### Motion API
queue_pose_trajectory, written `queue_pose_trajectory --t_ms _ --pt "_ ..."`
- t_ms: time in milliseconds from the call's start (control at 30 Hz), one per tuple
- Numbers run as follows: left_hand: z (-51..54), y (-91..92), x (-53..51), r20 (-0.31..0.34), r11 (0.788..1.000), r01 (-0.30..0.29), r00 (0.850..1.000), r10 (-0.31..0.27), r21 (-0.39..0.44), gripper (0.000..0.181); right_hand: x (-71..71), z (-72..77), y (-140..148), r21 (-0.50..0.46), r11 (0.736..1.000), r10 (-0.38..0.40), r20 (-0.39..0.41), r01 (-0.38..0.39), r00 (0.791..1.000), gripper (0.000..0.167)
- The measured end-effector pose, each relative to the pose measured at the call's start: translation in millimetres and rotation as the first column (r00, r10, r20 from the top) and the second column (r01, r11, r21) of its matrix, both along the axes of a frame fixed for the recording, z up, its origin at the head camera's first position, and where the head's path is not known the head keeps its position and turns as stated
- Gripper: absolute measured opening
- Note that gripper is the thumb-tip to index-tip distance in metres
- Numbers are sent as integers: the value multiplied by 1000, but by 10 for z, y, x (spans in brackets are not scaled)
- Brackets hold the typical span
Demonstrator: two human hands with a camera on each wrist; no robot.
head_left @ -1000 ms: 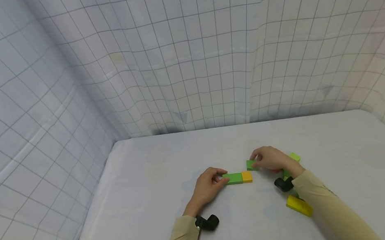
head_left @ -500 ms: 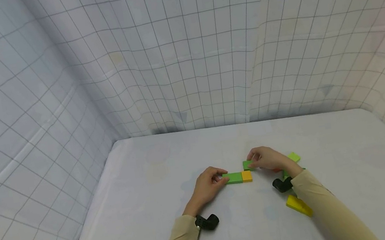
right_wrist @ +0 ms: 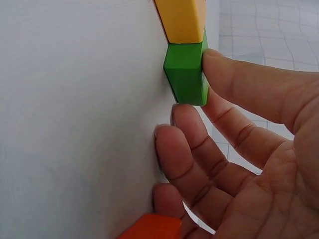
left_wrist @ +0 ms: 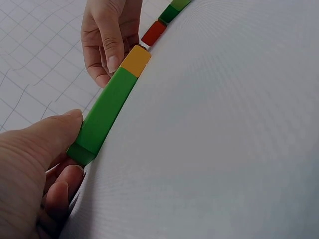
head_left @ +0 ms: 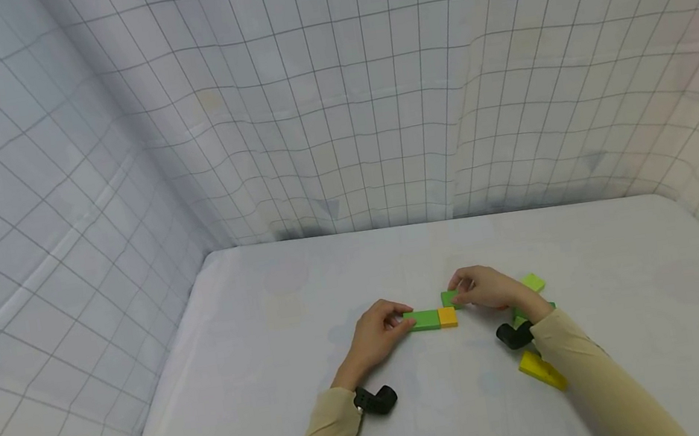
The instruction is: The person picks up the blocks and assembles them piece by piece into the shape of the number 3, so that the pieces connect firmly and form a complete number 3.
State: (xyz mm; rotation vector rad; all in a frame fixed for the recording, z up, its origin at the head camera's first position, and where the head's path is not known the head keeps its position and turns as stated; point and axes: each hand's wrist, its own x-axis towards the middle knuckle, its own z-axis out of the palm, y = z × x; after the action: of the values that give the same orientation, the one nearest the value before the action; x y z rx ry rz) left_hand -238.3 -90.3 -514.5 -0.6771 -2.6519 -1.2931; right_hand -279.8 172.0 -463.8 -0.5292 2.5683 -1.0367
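Note:
A long green block (head_left: 426, 320) lies end to end with an orange block (head_left: 448, 317). My left hand (head_left: 376, 333) pinches the long block's left end, thumb on the near side; the left wrist view shows the same grip on the green block (left_wrist: 107, 109). Just behind the orange block, my right hand (head_left: 483, 287) pinches a short green block (head_left: 448, 299). In the right wrist view, thumb and fingers of the right hand (right_wrist: 249, 144) are round the short green block (right_wrist: 187, 74), which appears against the orange block (right_wrist: 183, 20).
Right of the pair, partly under the right wrist, lie a lime block (head_left: 533, 282), green blocks (head_left: 518, 315) and a yellow block (head_left: 542, 371). A red block (left_wrist: 153, 33) lies beyond the orange one. Grid-patterned cloth (head_left: 332, 100) hangs behind the white table (head_left: 270, 320).
Over the last second, my right hand has shifted slightly left with the short green block. My left hand keeps its grip on the long block.

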Motion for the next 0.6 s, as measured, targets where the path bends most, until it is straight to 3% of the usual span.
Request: queue_pose_trajectory --t_ms 600 --pt "-27 -14 -12 -9 1000 10 1000 -10 12 22 24 -16 13 -10 1000 -20 17 20 1000 22"
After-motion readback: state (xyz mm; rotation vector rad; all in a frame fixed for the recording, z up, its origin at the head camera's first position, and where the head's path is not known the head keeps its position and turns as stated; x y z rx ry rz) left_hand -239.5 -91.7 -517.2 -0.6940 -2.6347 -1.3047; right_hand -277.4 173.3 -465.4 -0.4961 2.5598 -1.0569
